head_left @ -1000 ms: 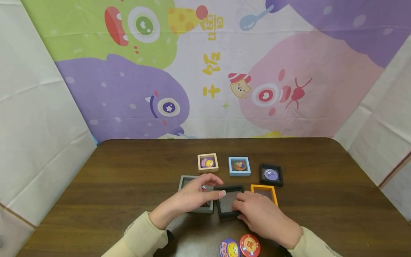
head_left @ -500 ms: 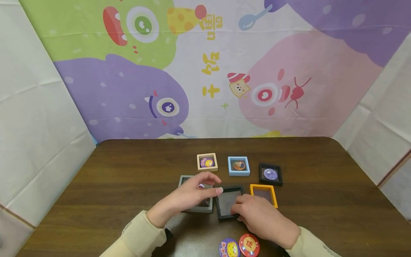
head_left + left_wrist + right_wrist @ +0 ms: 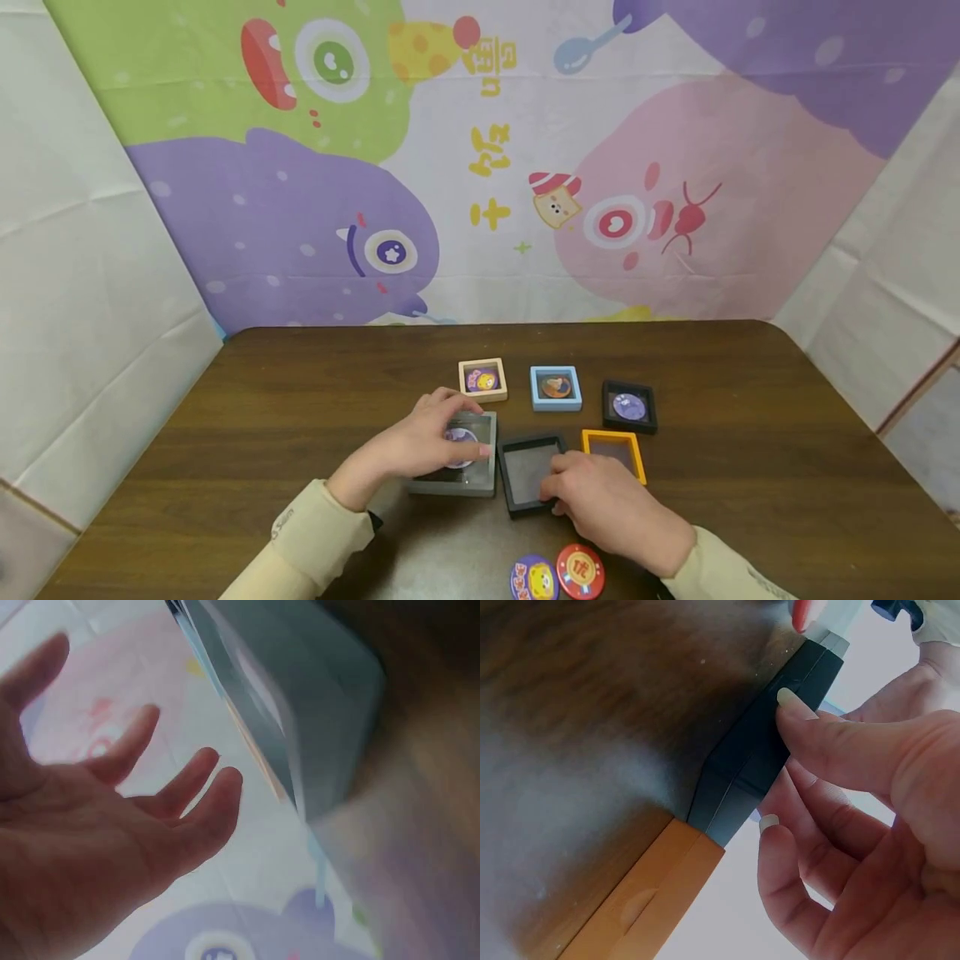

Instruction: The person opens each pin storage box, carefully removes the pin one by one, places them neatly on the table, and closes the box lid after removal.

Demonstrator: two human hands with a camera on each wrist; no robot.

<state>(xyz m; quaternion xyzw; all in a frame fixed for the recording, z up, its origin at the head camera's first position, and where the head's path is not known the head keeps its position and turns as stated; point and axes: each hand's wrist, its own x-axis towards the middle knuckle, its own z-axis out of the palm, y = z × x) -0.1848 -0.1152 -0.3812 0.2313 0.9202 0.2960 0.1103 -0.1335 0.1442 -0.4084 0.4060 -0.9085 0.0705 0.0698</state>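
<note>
My left hand (image 3: 420,442) hovers over a grey display frame (image 3: 459,488), fingers spread and slightly bent. A round purple-white badge (image 3: 462,437) shows inside it, partly covered by the hand. In the left wrist view, a gap separates the fingers from the grey frame (image 3: 322,712). My right hand (image 3: 607,504) grips the right side of a larger black frame (image 3: 523,471), which holds no badge. In the right wrist view, the thumb presses on the outer side of this black frame (image 3: 750,750); the fingers lie on its far side.
A yellow-orange frame (image 3: 639,457) stands right of the larger black one. Behind are small beige (image 3: 504,381), blue (image 3: 578,393) and black (image 3: 651,411) frames with badges inside. A purple badge (image 3: 534,578) and a red badge (image 3: 581,571) lie near me.
My left hand has shifted left over the grey frame, so more of that frame and its badge shows. My right hand has kept its grip on the black frame.
</note>
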